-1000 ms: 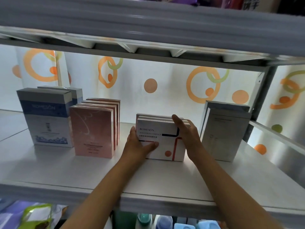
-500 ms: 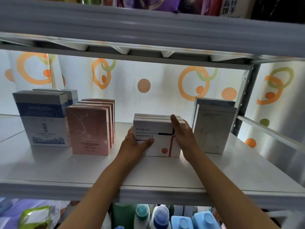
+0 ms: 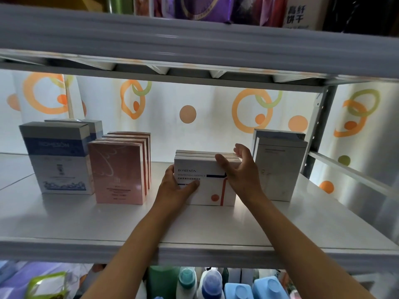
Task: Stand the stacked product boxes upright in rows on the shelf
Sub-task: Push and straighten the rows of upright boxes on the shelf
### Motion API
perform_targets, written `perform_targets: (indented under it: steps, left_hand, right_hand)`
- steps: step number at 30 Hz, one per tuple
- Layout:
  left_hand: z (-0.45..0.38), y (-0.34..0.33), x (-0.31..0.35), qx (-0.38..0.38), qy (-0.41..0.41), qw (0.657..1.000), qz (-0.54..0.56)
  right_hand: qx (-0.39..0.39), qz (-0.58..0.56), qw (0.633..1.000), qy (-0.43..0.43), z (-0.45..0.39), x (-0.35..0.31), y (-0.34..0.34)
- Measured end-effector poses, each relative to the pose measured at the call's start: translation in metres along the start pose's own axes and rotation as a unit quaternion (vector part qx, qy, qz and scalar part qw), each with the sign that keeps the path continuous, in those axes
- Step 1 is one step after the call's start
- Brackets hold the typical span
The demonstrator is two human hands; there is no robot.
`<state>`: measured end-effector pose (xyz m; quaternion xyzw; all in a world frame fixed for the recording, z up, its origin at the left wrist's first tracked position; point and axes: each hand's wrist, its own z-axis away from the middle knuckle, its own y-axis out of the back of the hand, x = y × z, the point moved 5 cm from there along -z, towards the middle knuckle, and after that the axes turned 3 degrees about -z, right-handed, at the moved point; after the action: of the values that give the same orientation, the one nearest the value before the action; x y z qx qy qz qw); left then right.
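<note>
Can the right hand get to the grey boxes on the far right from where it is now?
Probably yes. The right hand sits open at the white boxes' right end, right beside the grey boxes, with nothing between them.

Looks like a small shop, or its stockroom. Boxed cosmetics faced outward in rows on a white metal shelf [image 3: 64,229]: blue-and-white boxes [image 3: 58,160] far left on it, pink boxes [image 3: 118,171] just beside those. Below that shelf, capped detergent bottles [image 3: 210,283]; above it, packaged snacks [image 3: 203,7].
</note>
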<state>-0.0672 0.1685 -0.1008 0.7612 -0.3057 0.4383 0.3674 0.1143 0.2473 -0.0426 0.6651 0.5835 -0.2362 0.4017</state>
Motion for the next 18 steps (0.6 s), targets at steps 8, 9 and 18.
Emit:
perform_targets:
  steps: [8,9,18]
  left_hand:
    - [0.002,0.004,0.006,0.005,0.013,1.000,0.012]
    - [0.003,0.006,0.007,0.008,0.013,1.000,0.015]
    - [0.031,0.025,0.021,0.043,0.001,0.994,-0.100]
  right_hand:
    - [0.008,0.129,0.987,0.097,-0.001,-0.014,0.003]
    - [0.008,0.156,0.979,0.129,0.001,-0.021,0.001]
    - [-0.041,0.229,0.945,0.232,0.006,-0.062,-0.031]
